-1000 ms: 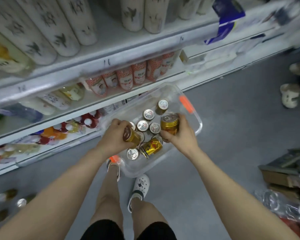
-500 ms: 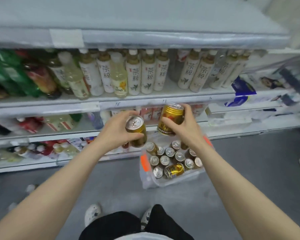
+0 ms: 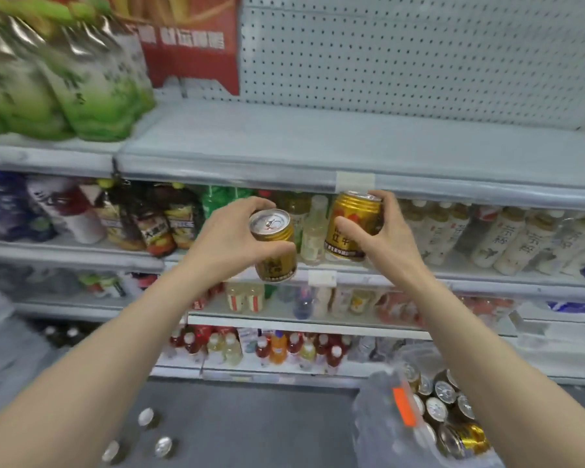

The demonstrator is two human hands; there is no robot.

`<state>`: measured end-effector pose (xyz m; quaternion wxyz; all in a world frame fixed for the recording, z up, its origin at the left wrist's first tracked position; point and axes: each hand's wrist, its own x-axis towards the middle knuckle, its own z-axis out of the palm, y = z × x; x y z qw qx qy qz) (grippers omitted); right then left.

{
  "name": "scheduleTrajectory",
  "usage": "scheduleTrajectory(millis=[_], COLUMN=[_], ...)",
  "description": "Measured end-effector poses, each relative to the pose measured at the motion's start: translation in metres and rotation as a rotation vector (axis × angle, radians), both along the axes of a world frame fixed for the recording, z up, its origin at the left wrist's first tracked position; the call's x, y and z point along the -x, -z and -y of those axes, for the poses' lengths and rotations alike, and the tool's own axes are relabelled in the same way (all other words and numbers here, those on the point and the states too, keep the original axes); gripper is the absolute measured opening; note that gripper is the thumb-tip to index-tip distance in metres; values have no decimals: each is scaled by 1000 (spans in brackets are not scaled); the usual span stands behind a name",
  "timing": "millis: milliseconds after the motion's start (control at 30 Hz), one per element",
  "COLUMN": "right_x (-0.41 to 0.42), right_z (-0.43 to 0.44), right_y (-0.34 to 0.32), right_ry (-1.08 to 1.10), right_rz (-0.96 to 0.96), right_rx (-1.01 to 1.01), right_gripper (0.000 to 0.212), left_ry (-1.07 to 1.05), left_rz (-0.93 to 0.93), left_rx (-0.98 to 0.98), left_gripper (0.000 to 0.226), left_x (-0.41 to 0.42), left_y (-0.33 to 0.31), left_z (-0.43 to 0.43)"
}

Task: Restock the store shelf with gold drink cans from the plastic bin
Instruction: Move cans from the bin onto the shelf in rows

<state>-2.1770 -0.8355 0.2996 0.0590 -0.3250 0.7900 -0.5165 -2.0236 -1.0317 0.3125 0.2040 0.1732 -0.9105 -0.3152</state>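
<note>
Left hand (image 3: 227, 238) grips one gold can (image 3: 275, 244), tilted; right hand (image 3: 382, 231) grips another (image 3: 352, 228), upright. Both raised before the shelves, just below the bare upper shelf (image 3: 318, 140). No gold cans shelved in view. Plastic bin (image 3: 382, 430) on the floor holds many more. Early stage, I judge.

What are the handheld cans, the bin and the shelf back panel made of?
Gold cans: likely aluminium, glossy printed gold sides, bare silvery pull-tab lid. Plastic bin: translucent plastic; cans show through its wall. Back panel: looks like painted perforated sheet metal, matte light grey with a regular hole grid.
</note>
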Motion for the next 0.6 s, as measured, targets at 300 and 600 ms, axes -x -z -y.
scheduleTrajectory(millis=[300, 600], right_x=[-40, 2], right_z=[149, 276], right_y=[-60, -103], right_ry=[-42, -84], right_rz=[-66, -192], right_rx=[43, -40], right_gripper=[62, 70], left_ry=[-128, -175], left_rz=[-86, -122], left_rx=[45, 74], left_gripper=[70, 76], left_x=[-59, -30], left_y=[-54, -78], left_z=[130, 195])
